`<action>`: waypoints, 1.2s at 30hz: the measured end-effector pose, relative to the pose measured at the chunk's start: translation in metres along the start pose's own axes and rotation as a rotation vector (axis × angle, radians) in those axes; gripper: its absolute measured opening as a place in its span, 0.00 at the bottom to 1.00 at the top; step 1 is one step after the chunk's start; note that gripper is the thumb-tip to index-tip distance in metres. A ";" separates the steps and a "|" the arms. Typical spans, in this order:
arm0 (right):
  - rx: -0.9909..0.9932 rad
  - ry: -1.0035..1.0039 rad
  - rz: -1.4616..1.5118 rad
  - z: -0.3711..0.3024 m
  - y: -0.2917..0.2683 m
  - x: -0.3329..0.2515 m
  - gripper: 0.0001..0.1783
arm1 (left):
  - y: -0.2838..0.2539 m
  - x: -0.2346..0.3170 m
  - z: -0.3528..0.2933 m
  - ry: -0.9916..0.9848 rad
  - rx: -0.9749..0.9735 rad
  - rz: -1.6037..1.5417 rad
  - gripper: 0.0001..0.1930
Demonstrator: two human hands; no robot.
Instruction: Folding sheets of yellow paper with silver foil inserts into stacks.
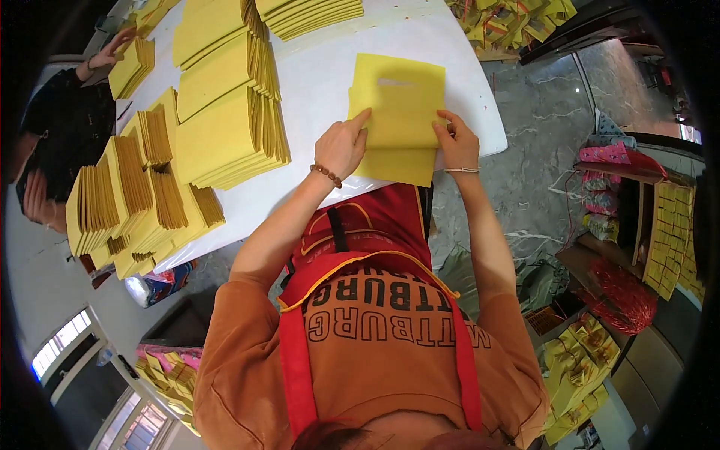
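Note:
In front of me, yellow paper (397, 124) lies at the table's near edge, a folded or overlapping upper layer over a lower part that hangs slightly past the edge. My left hand (343, 150), with a beaded bracelet, grips its left side, index finger stretched along the paper and the other fingers curled. At the right side, my right hand (457, 141) pinches the paper's edge between thumb and fingers. Left of my hands stand tall stacks of folded yellow paper (232, 139). Whether the sheet is one piece or several cannot be seen.
The white table (315, 82) carries more yellow stacks (311, 15) at the back. Across the left side, another person's hand (112, 51) touches a small stack. Yellow bundles (510, 26) lie beyond the table's far right corner. Shelving and red netting (621, 296) stand at right.

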State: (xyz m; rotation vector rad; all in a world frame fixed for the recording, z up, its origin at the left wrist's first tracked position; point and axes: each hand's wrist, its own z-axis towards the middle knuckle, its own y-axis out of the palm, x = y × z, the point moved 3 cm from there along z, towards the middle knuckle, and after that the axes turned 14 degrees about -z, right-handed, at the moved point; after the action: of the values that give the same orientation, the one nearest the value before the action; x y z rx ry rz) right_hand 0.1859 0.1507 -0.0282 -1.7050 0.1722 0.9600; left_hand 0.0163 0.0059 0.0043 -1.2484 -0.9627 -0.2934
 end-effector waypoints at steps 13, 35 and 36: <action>0.054 -0.029 -0.012 0.001 0.001 -0.002 0.16 | -0.011 0.030 0.020 0.149 0.062 0.381 0.21; 0.236 -0.351 -0.497 -0.017 -0.006 -0.045 0.27 | 0.049 0.036 0.037 0.333 -0.196 0.452 0.31; 0.262 -0.519 -0.568 -0.021 0.001 -0.052 0.29 | 0.050 0.035 0.038 0.335 -0.198 0.454 0.31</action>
State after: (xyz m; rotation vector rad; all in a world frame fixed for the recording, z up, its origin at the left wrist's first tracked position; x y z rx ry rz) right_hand 0.1619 0.1142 0.0073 -1.1221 -0.4857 0.8648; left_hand 0.0531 0.0673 -0.0026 -1.5021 -0.3543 -0.2315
